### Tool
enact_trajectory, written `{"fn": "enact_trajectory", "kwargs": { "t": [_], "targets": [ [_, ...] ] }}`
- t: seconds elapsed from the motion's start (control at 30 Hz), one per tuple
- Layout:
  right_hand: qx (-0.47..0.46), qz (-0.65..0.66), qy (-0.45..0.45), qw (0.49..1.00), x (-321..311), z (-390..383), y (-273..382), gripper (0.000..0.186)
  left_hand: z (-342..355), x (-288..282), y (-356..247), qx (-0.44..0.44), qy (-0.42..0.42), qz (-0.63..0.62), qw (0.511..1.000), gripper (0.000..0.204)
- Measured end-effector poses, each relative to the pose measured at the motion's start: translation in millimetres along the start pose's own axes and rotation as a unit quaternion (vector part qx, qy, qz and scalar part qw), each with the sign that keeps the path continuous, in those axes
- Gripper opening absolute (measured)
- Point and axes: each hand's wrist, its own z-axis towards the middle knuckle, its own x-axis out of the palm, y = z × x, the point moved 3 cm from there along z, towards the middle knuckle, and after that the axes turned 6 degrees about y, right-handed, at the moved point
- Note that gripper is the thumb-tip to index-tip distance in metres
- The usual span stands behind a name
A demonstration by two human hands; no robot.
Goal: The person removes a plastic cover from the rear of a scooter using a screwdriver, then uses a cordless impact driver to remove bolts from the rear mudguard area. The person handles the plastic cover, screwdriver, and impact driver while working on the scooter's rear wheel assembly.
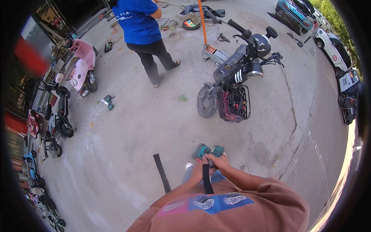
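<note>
In front of my body I hold a teal and black cordless power tool point(203, 150); its exact kind is hard to make out. My right hand point(220, 161) is closed around its right part. My left hand point(199, 165) grips it from the other side, partly covered by a hanging black strap point(206, 178). A second black strap point(161, 174) dangles to the left of my forearm. Beyond my hands stands a dark electric scooter point(235, 65) with a wire basket point(235, 103) with things in it.
A person in a blue shirt point(137, 23) stands ahead. Another teal power tool point(109, 102) lies on the concrete. A floor jack point(214, 53) with an orange handle sits beside the scooter. A pink scooter point(81, 69) and several others line the left; cars point(295, 15) stand at right.
</note>
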Motion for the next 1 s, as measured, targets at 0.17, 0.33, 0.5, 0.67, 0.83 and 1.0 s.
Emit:
{"fn": "enact_trajectory", "kwargs": {
  "t": [0.17, 0.33, 0.5, 0.67, 0.83, 1.0],
  "targets": [
    [-0.052, 0.107, -0.079, 0.99, -136.2, -48.6, -12.3, 0.058, 62.9, 106.7, -74.1, 0.098, 0.048, 0.101, 0.989, 0.093],
    [-0.135, 0.204, -0.129, 0.961, -304.7, -69.3, -24.3, 0.035, 108.9, 206.7, -223.3, 0.11, 0.123, 0.185, 0.969, 0.083],
    [-0.132, 0.209, -0.199, 0.948, -470.0, -74.4, -24.9, 0.031, 177.7, 307.2, -348.4, 0.109, 0.161, 0.222, 0.956, 0.081],
    [-0.159, 0.223, -0.146, 0.951, -618.3, -75.0, 14.2, 0.043, 243.0, 351.3, -477.8, 0.1, 0.231, 0.094, 0.963, 0.065],
    [-0.262, 0.046, -0.105, 0.958, -770.7, -37.5, 47.8, 0.056, 301.8, 361.6, -609.8, 0.138, 0.257, 0.133, 0.947, 0.068],
    [-0.283, -0.101, -0.239, 0.923, -904.2, 14.9, 102.8, 0.074, 406.7, 393.4, -719.8, 0.347, 0.224, 0.267, 0.871, 0.074]
  ]
}}
